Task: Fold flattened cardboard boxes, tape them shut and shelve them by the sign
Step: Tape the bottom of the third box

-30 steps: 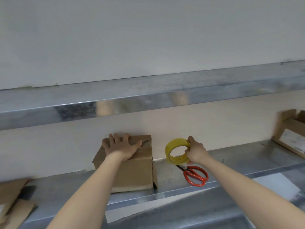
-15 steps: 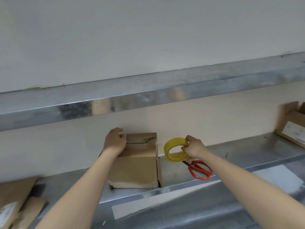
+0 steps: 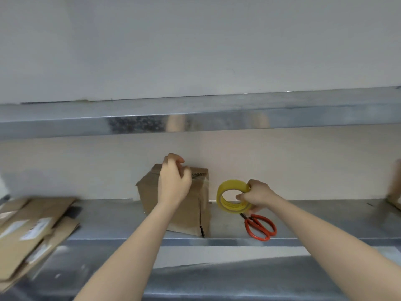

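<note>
- A box (image 3: 191,213) is being held on the shelf (image 3: 112,220) by the left hand (image 3: 173,183), fingers curled over its top;
- a tape roll (image 3: 233,184) is being gripped by the right hand (image 3: 258,195), just above scissors (image 3: 260,228).

red scissors (image 3: 253,220): lying flat | white wall (image 3: 195,44): behind | dark blur (image 3: 74,211), left: perhaps a tool
</note>
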The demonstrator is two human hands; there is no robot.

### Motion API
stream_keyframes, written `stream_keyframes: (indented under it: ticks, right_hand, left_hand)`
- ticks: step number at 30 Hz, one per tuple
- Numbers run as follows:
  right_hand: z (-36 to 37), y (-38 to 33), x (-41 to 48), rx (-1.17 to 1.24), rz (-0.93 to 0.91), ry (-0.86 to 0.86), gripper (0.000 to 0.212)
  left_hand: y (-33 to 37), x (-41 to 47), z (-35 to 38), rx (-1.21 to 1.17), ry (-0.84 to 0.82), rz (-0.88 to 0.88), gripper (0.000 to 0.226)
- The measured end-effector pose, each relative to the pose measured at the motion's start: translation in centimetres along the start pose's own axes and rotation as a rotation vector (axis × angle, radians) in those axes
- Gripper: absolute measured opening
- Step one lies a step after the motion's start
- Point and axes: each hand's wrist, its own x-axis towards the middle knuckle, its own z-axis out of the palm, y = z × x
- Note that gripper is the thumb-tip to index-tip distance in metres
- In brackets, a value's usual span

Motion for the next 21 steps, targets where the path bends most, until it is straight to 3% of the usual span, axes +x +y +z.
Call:
stream_keyframes:
  ticks: [4, 8, 11, 15, 17, 21]
  right_hand:
    - [-1.2, 0.5, 0.0, 0.035, -0.079, -0.107, 0.033]
    - [-2.0, 1.0, -0.4, 0.042, -0.175, -0.178, 0.035]
    - [-2.0, 1.5, -0.5, 0.027, -0.242, -0.201, 0.037]
    - [-2.5, 1.8, -0.1, -0.015, -0.322, -0.219, 0.027]
    - [-2.4, 1.8, -0.1, -0.060, -0.358, -0.245, 0.022]
    - [-1.9, 2.0, -0.4, -0.143, -0.451, -0.277, 0.012]
  left_hand:
    - [2.2, -5.2, 2.0, 0.085, 0.087, 0.020, 0.013]
    - [2.9, -9.3, 5.3, 0.148, 0.045, -0.305, 0.021]
    - [3.7, -10.5, 7.8, -0.051, 0.002, -0.627, 0.062]
    - [5.5, -9.6, 9.5, -0.325, -0.017, -0.833, 0.128]
    - [5.9, -9.5, 10.1, -0.314, -0.055, -0.840, 0.140]
    - [6.1, -10.0, 11.1, -0.191, -0.161, -0.853, 0.134]
